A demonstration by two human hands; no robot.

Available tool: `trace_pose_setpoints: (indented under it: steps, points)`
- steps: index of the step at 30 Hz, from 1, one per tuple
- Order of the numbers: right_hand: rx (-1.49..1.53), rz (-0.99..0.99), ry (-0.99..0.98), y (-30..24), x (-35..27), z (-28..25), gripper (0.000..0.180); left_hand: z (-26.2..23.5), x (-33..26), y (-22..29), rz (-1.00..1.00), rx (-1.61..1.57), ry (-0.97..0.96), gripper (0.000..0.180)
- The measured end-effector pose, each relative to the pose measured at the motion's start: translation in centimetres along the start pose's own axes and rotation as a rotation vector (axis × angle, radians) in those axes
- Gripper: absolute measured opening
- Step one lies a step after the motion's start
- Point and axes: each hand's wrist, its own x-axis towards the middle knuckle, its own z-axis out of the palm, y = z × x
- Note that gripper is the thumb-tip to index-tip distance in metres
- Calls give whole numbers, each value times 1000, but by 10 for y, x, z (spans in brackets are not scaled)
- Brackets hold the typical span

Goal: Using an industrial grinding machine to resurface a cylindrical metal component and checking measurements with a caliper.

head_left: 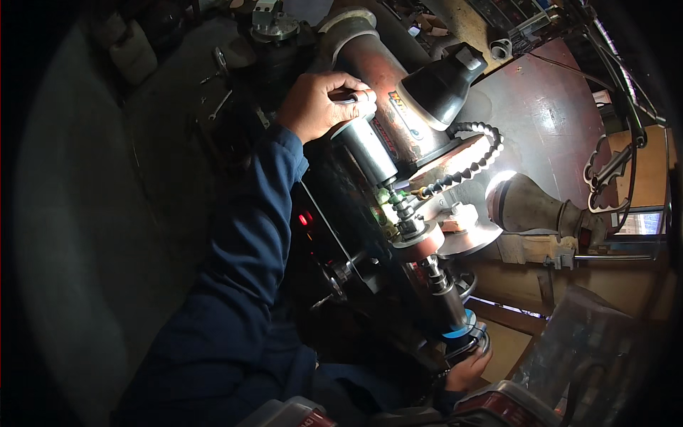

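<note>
My left hand point(324, 105) reaches to the upper end of a shiny metal cylinder point(366, 149) on the machine. Its fingers are closed round a curved metal lever point(343, 97) there, mostly hidden by the hand. From the cylinder's lower end runs a slim stepped shaft point(404, 211), which meets a reddish-brown disc point(420, 243). Below the disc, a second metal cylinder point(447, 306) ends in a blue band point(461, 325). Beside that band my right hand point(467, 370), partly hidden, is closed at a looped metal handle point(477, 344).
A black lamp point(445, 85) hangs over the machine's worn reddish housing point(373, 60). A beige lamp point(526, 203) stands at the right. A black segmented hose point(484, 156) curves toward the shaft. Far left, a wrench point(220, 104) lies on a dark surface. Clear plastic point(576, 341) hangs lower right.
</note>
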Motion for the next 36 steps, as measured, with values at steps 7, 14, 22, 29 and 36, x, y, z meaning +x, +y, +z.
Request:
trace_pose_setpoints:
  steps: [7,14,22,29,36]
  points:
    - [-53,75,-296,-1,56,-6,28,-3,2,0,-84,91,-17,26]
    - [-20,382,-717,13,113,-5,25,-6,0,0,-32,52,16,22]
    - [-11,451,-948,64,163,-5,25,0,4,-4,91,64,88,26]
    - [-53,248,-885,49,162,15,26,-2,1,-15,52,97,126,28]
    - [-80,61,-849,54,142,16,27,-3,1,-4,-22,68,54,23]
